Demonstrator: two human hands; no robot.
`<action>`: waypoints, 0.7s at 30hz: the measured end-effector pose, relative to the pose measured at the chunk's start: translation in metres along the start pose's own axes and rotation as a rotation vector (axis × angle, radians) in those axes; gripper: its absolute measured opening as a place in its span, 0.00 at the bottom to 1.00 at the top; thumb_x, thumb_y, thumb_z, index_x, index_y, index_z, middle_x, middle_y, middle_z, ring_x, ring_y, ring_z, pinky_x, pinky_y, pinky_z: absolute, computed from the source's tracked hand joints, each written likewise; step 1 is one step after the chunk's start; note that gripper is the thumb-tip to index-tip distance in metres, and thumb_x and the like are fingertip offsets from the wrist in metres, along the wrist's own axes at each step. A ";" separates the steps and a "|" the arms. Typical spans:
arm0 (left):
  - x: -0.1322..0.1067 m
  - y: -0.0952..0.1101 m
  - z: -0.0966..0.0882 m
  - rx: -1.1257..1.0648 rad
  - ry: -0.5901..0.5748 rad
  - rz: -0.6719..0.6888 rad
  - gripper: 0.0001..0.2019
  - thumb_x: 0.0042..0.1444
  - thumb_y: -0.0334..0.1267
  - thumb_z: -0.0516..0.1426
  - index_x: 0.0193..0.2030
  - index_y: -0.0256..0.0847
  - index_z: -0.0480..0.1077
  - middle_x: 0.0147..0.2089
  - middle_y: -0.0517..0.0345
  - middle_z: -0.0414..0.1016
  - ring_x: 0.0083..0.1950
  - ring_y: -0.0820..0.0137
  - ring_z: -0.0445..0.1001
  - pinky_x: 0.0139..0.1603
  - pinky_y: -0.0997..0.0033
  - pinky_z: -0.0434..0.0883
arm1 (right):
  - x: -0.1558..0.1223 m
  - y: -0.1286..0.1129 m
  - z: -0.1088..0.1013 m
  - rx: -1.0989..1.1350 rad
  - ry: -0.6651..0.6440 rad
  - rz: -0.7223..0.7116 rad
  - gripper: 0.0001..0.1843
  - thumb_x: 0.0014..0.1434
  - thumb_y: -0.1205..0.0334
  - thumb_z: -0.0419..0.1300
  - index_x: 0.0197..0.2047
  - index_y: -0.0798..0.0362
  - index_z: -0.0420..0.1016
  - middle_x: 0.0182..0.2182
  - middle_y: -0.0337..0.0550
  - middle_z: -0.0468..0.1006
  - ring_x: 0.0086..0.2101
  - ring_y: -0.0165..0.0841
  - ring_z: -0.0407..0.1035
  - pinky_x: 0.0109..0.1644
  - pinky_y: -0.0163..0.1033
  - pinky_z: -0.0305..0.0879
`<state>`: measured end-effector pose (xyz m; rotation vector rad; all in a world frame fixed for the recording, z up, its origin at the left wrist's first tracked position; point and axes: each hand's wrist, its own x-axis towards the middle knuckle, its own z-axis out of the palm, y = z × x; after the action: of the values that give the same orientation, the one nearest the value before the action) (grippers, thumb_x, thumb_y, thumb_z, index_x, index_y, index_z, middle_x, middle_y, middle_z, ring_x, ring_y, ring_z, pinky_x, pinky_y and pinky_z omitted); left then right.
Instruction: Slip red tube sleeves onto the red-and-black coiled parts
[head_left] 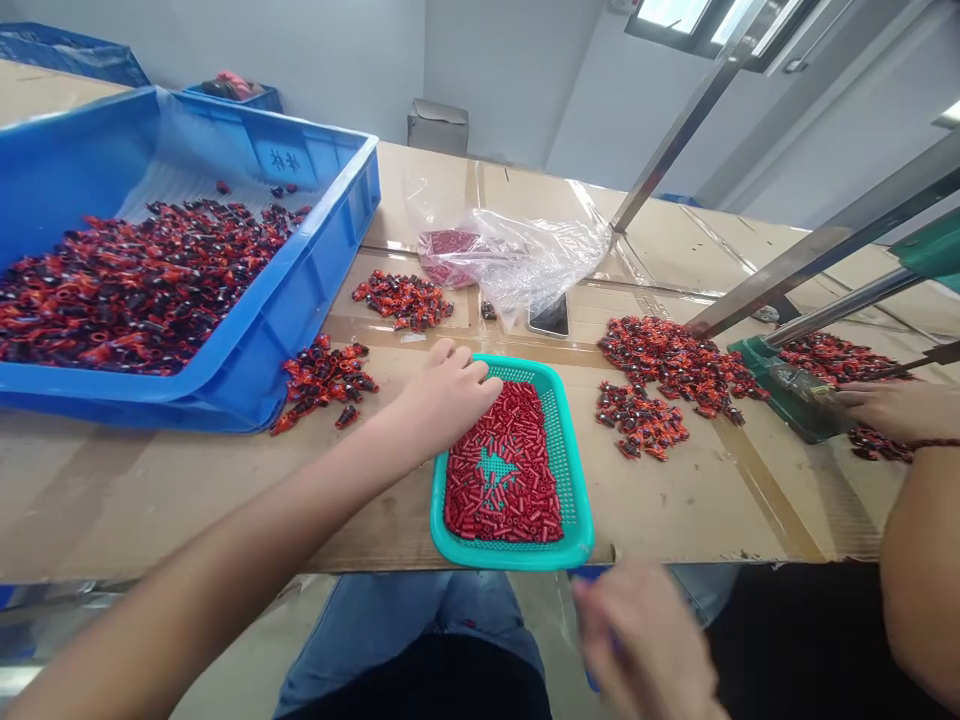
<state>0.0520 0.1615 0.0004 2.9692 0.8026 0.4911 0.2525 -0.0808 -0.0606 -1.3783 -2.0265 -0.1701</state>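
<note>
Head view, folks: where are our hands at?

Reply: Our left hand (pixel 457 395) is over the upper left rim of the green plastic mesh basket (pixel 576 480), center of frame, with its fingers curled in. We can't tell if they're clamped on the rim or pinching something. Our right hand (pixel 646 635) is a blur at lower right of center, below the table edge. Fingers look bent, but we can't tell what's in them, if anything.

OP: And the small red tubes (pixel 529 430)?

Reply: In the basket, loose, with a bare patch of mesh showing mid-floor. Our worry is the basket itself: its near rim sits right at the front edge of the cardboard-covered table (pixel 690 520). One tug toward us and we'd probably have tubes everywhere.

OP: Sideways is bad too, right?

Reply: Yeah, a hard bump could throw tubes into the orange-and-black parts (pixel 643 420) right of center, and then we're sorting. Our left forearm could also catch the heap (pixel 330 380) beside the blue crate (pixel 330 270).
</note>
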 end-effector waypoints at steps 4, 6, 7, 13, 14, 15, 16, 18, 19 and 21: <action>-0.019 0.008 -0.012 -0.156 0.113 0.018 0.07 0.70 0.28 0.57 0.48 0.40 0.77 0.46 0.52 0.83 0.47 0.62 0.79 0.51 0.59 0.69 | -0.049 -0.048 0.066 0.165 -0.239 -0.053 0.11 0.68 0.71 0.56 0.48 0.50 0.77 0.33 0.40 0.82 0.29 0.32 0.75 0.31 0.36 0.75; -0.033 0.016 -0.020 -0.243 0.182 0.020 0.06 0.70 0.29 0.58 0.50 0.39 0.75 0.48 0.53 0.83 0.49 0.65 0.80 0.51 0.63 0.72 | -0.073 -0.054 0.100 0.154 -0.352 0.031 0.11 0.66 0.73 0.61 0.49 0.52 0.79 0.37 0.44 0.83 0.34 0.35 0.78 0.35 0.37 0.78; -0.042 0.020 -0.024 -0.313 0.225 0.007 0.06 0.69 0.29 0.59 0.50 0.39 0.75 0.48 0.54 0.83 0.49 0.66 0.80 0.51 0.66 0.74 | -0.085 -0.054 0.114 0.142 -0.404 0.071 0.09 0.66 0.72 0.63 0.48 0.53 0.79 0.38 0.44 0.83 0.36 0.36 0.79 0.36 0.38 0.79; -0.094 0.051 -0.030 -0.916 0.389 -0.241 0.08 0.63 0.29 0.67 0.46 0.42 0.76 0.42 0.60 0.82 0.44 0.73 0.82 0.47 0.77 0.77 | -0.122 -0.044 0.159 0.157 -0.711 0.191 0.11 0.71 0.57 0.64 0.51 0.55 0.78 0.46 0.43 0.81 0.41 0.33 0.78 0.44 0.42 0.79; -0.101 0.055 -0.028 -0.970 0.401 -0.285 0.08 0.63 0.30 0.67 0.46 0.43 0.76 0.42 0.61 0.82 0.43 0.73 0.82 0.47 0.78 0.78 | -0.120 -0.044 0.160 0.171 -0.747 0.214 0.11 0.71 0.57 0.64 0.52 0.54 0.77 0.47 0.44 0.81 0.41 0.34 0.78 0.44 0.43 0.80; -0.106 0.058 -0.026 -1.007 0.417 -0.320 0.08 0.63 0.30 0.67 0.46 0.45 0.76 0.42 0.62 0.82 0.43 0.73 0.82 0.47 0.78 0.78 | -0.117 -0.044 0.160 0.187 -0.774 0.244 0.12 0.71 0.57 0.64 0.52 0.55 0.78 0.47 0.44 0.81 0.41 0.34 0.78 0.45 0.44 0.79; -0.110 0.061 -0.024 -1.026 0.428 -0.346 0.09 0.63 0.29 0.66 0.47 0.46 0.77 0.42 0.62 0.83 0.44 0.73 0.82 0.47 0.79 0.78 | -0.111 -0.043 0.158 0.205 -0.792 0.278 0.11 0.71 0.57 0.64 0.50 0.55 0.78 0.45 0.43 0.81 0.41 0.34 0.78 0.44 0.43 0.79; -0.114 0.063 -0.020 -1.029 0.450 -0.378 0.11 0.62 0.28 0.66 0.48 0.47 0.78 0.43 0.64 0.84 0.45 0.74 0.83 0.49 0.81 0.78 | -0.095 -0.042 0.149 0.257 -0.798 0.350 0.07 0.70 0.60 0.64 0.45 0.55 0.78 0.42 0.42 0.82 0.39 0.33 0.79 0.43 0.42 0.79; -0.115 0.063 -0.018 -1.023 0.465 -0.389 0.12 0.62 0.27 0.67 0.48 0.48 0.78 0.44 0.64 0.85 0.46 0.74 0.83 0.50 0.82 0.78 | -0.086 -0.042 0.143 0.293 -0.788 0.379 0.04 0.70 0.64 0.64 0.43 0.55 0.78 0.40 0.42 0.82 0.38 0.33 0.79 0.42 0.40 0.78; -0.115 0.061 -0.014 -1.025 0.489 -0.423 0.12 0.61 0.28 0.67 0.47 0.49 0.79 0.44 0.66 0.85 0.47 0.74 0.83 0.51 0.81 0.77 | -0.069 -0.043 0.128 0.385 -0.753 0.414 0.04 0.67 0.70 0.63 0.42 0.53 0.78 0.38 0.42 0.83 0.38 0.34 0.80 0.41 0.37 0.77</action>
<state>-0.0165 0.0511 -0.0131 1.7111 0.8149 1.1668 0.1722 -0.0948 -0.1879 -1.7084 -2.0967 1.0017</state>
